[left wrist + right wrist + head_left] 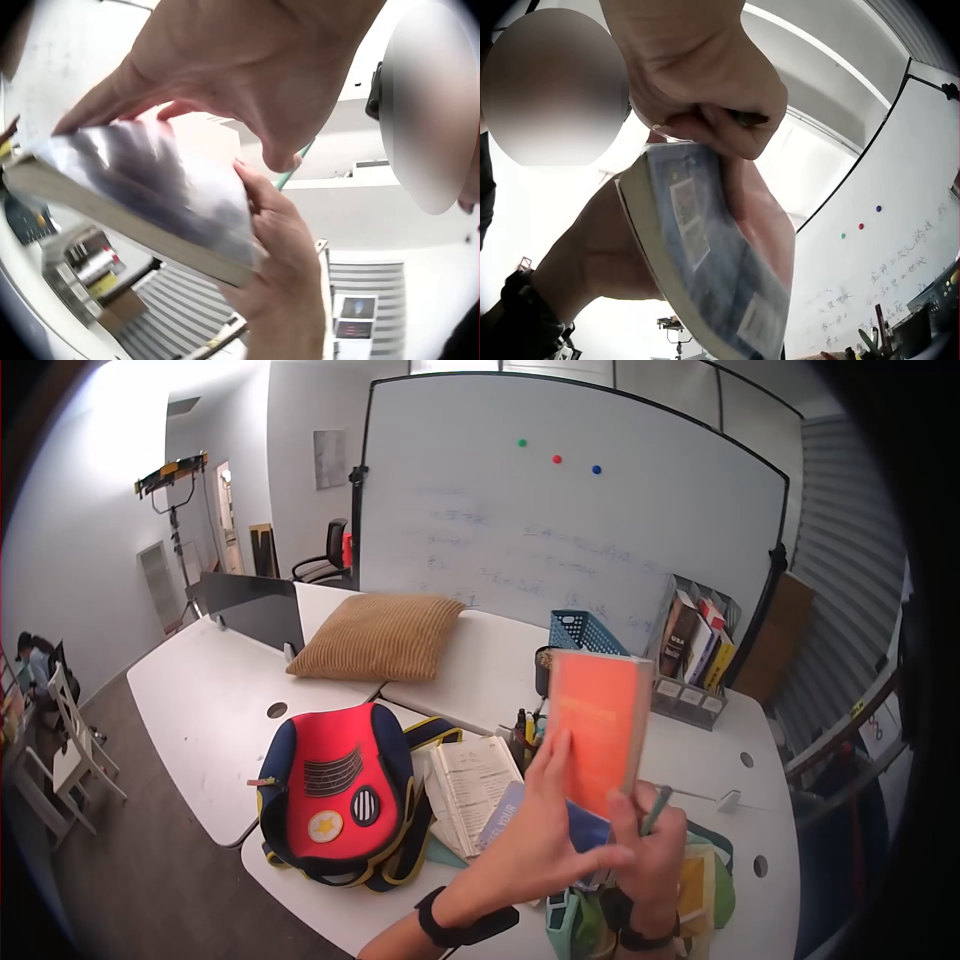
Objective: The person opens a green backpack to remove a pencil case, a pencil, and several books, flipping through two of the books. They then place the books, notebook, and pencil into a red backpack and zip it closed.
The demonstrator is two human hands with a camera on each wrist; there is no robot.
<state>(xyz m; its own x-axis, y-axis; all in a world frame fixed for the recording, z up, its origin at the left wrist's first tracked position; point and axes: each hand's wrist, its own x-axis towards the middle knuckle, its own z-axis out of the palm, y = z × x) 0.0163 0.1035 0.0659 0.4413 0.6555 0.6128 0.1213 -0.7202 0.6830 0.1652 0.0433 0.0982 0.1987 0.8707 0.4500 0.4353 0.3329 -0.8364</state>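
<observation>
A thick book (602,705) stands raised in front of me, its orange-red face towards the head camera. Its other side shows as a blue cover (694,217) with small pictures in the right wrist view. My right hand (655,860) grips the lower edge of the book and also holds a slim green pen (656,810) that sticks out past the fingers. Against the orange face lie the fingers of my left hand (545,835), with the thumb stretched out towards the right hand. An open book (470,785) and a blue booklet (505,815) lie below the hands.
A red and navy backpack (345,790) lies left of the open book. Behind are a brown cushion (380,638), a blue basket (590,632), dark bottles (522,735) and a file rack (690,702) with books. A green and yellow bag (705,885) sits near my right wrist.
</observation>
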